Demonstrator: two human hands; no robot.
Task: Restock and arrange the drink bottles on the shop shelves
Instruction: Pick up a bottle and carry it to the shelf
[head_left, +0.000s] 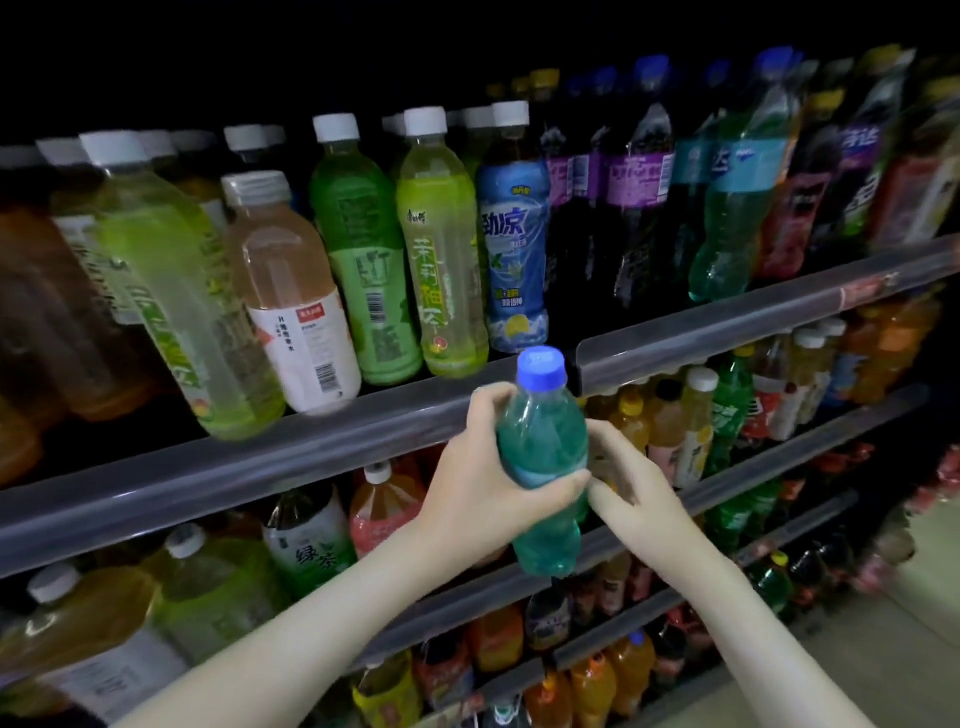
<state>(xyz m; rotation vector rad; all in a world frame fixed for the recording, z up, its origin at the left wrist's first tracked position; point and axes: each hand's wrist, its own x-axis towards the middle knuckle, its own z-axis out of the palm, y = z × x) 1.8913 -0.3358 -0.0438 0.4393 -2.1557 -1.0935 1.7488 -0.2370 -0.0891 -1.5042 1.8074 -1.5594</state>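
A teal drink bottle (543, 441) with a blue cap stands upright in front of the shelves, just below the upper shelf rail (311, 457). My left hand (467, 473) grips its middle from the left, thumb across the front. My right hand (631, 488) holds it from the right, thumb and fingers around its side. A matching teal bottle (737, 218) with a light blue label stands on the upper shelf to the right, among dark purple-labelled bottles (636, 208).
Green tea bottles (441, 244), a pale pink bottle (291, 296) and a blue bottle (514, 249) fill the upper shelf's left part. Orange, yellow and green bottles (727, 415) crowd the lower shelves. Pale floor (914, 623) shows at the lower right.
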